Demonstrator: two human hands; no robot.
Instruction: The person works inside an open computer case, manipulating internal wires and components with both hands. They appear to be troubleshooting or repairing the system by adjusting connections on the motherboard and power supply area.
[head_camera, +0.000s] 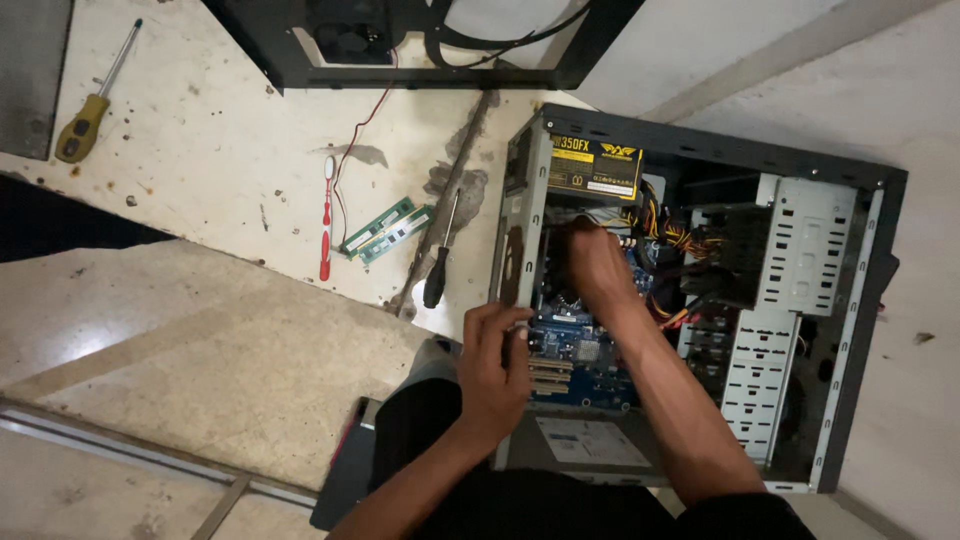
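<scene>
An open desktop computer case (850, 300) lies on its side on the floor, its blue motherboard (585, 355) exposed. My right hand (595, 262) reaches deep inside, over the upper part of the board near the power supply (595, 168); its fingers are blurred and curled, and whether they hold anything is hidden. My left hand (492, 365) rests on the case's near edge beside the expansion slots, fingers bent around the metal rim. A bundle of coloured cables (670, 240) runs right of my right hand.
On the floor to the left lie a black-handled screwdriver (437, 280), two green memory sticks (385, 232), a red-and-white toothbrush (326, 220) and a yellow-handled screwdriver (85, 120). A black frame with a fan (350, 40) sits at the top. A silver drive cage (790, 290) fills the case's right side.
</scene>
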